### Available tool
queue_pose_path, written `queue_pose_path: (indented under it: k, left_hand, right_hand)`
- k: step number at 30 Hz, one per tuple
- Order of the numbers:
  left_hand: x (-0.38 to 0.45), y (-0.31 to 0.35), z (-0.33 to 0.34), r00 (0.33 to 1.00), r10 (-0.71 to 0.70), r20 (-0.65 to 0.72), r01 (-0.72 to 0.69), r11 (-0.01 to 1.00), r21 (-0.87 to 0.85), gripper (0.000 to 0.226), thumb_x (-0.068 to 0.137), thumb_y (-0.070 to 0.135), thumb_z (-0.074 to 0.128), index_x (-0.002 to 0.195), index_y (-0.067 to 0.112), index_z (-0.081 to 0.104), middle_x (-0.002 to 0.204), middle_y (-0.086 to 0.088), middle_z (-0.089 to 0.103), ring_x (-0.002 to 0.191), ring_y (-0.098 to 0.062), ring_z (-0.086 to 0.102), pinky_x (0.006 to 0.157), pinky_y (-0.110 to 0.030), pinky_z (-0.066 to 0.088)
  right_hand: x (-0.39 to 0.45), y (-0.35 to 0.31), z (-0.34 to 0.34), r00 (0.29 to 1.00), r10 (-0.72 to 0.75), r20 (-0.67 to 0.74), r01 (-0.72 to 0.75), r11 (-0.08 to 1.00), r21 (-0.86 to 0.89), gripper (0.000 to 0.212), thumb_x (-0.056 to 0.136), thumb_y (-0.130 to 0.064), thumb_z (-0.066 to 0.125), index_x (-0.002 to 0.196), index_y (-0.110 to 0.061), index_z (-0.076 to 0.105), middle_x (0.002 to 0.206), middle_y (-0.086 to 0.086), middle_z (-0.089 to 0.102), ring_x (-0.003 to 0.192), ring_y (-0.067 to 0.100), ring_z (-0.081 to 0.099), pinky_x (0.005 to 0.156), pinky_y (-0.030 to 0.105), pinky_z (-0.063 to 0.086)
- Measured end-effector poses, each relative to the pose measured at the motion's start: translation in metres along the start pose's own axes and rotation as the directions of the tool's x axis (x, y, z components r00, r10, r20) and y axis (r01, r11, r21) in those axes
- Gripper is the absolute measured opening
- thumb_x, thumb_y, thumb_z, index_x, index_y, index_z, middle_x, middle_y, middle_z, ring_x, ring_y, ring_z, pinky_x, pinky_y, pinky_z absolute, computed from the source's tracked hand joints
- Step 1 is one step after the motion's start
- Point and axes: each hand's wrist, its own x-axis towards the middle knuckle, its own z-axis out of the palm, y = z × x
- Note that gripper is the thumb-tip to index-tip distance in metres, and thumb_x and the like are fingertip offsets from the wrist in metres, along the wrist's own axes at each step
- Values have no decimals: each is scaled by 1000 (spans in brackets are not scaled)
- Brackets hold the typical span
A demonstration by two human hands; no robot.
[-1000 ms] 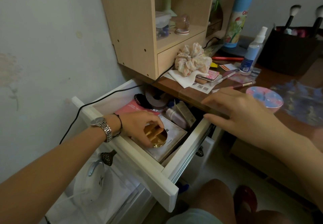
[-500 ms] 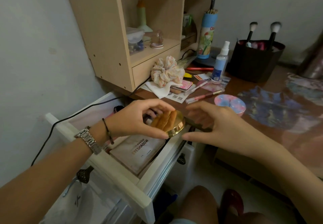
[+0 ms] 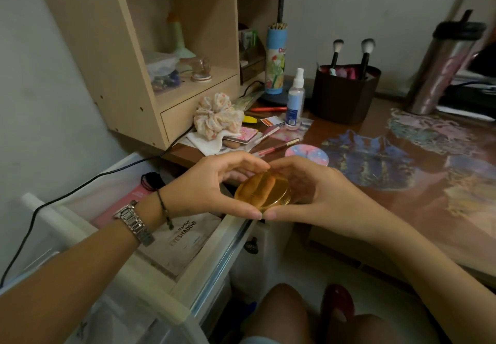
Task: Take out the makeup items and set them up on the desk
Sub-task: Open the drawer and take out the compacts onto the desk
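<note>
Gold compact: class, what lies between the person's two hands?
In the head view, the gold compact sits between the left hand and right hand, both gripping its rim.

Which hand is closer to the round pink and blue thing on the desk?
Right. The right hand is just in front of the round pink and blue thing, while the left hand is farther off on the other side of the gold compact.

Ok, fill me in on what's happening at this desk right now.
A person holds a round gold compact between both hands, left hand and right hand, just above the corner of the open white drawer. An eyeshadow palette lies in the drawer. On the desk sit a scrunchie, a spray bottle and a brush holder. The compact is not yet set down.
</note>
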Motion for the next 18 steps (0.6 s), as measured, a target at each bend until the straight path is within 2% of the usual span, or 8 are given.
queue_pose_path:
  k: [4, 9, 12, 14, 18]
  left_hand:
    - [10, 7, 7, 1000, 15, 9, -15, 1000, 6, 65, 60, 28, 83, 119, 25, 56, 122, 7, 60, 120, -11, 54, 98, -24, 45]
    - [26, 16, 13, 999, 34, 28, -33, 999, -14, 63, 59, 26, 83, 117, 26, 57, 121, 8, 61, 118, -12, 56, 98, -28, 47]
    - [38, 23, 16, 998, 41, 45, -41, 999, 1, 64, 61, 23, 83, 119, 22, 56, 122, 8, 61, 118, -12, 55, 98, -29, 47]
    - [48, 29, 16, 996, 50, 70, -52, 998, 30, 63, 63, 21, 83, 120, 20, 57, 120, 13, 60, 117, -9, 56, 96, -24, 48]
    - [72, 40, 10, 996, 60, 63, -70, 984, 162, 55, 65, 35, 79, 116, 29, 59, 115, 18, 61, 110, -2, 59, 91, -20, 50]
  right_hand:
    - [-7, 6, -8, 998, -25, -52, 25, 1000, 0, 65, 65, -46, 78, 123, -37, 50, 116, -21, 60, 108, -6, 56, 94, 22, 49]
    - [-15, 13, -19, 987, -38, -157, 35, 999, -22, 65, 61, -51, 78, 118, -36, 51, 109, -17, 64, 101, -1, 61, 89, 28, 53]
    - [-19, 17, -31, 980, -26, -199, 22, 999, -25, 61, 61, -48, 80, 114, -36, 52, 106, -17, 63, 98, -1, 62, 87, 26, 53]
    - [-22, 20, -41, 975, -27, -220, 21, 999, -29, 57, 62, -46, 81, 111, -34, 53, 102, -17, 63, 96, -2, 62, 84, 21, 53]
    - [-23, 32, -67, 957, -24, -288, 7, 998, -59, 56, 61, -47, 80, 107, -32, 53, 100, -17, 61, 95, -3, 59, 80, 13, 49]
